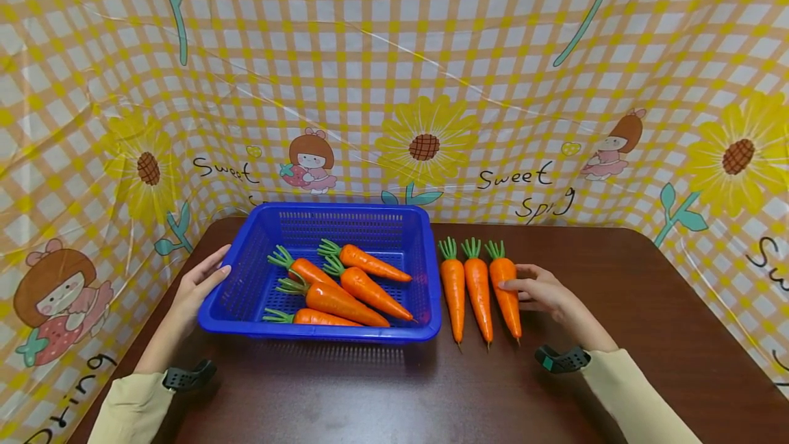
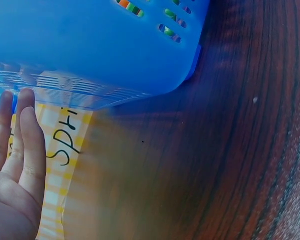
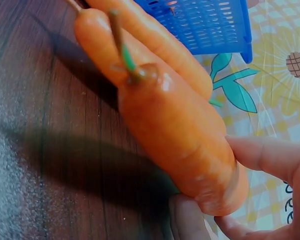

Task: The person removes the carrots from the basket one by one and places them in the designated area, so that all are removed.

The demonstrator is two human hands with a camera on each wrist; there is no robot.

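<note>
blue basket on desk, five carrots inside, three more lined up right of it; right hand's grip pinched around farthest carrot; left hand, fingers extended, at basket's left rim

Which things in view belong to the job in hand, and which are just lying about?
Likely the job:
blue plastic basket, left hand at its rim
five carrots inside
three carrots beside it, the rightmost carrot pinched by the right hand

Only surroundings:
brown table
sunflower-print cloth
black wristbands, worn
</note>
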